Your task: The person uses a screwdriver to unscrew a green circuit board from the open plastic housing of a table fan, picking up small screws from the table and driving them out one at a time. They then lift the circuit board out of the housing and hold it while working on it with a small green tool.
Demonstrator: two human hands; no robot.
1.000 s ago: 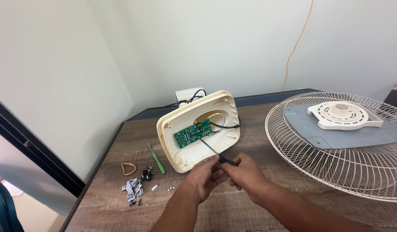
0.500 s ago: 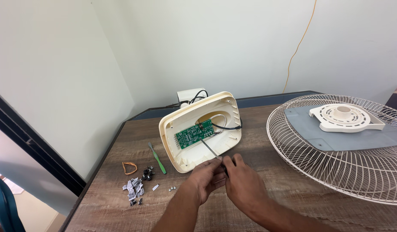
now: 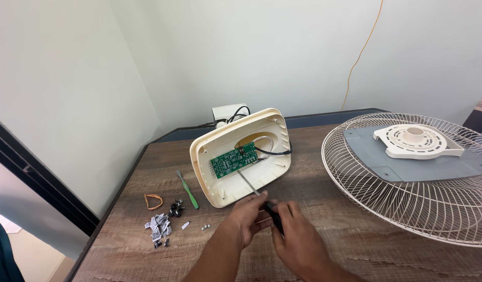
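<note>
Your left hand (image 3: 250, 216) and right hand (image 3: 293, 235), pressed together, grip a screwdriver (image 3: 262, 201) aimed at the green circuit board (image 3: 233, 162) inside the cream housing (image 3: 241, 156).

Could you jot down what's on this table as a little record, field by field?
Surface: wooden table
Left hand: steadies the screwdriver shaft
Right hand: grips its black handle
Tip: inside the cream housing, at the green circuit board
Left of housing: green tool, rubber band, small screws, paper scraps
Right: fan grille
</note>
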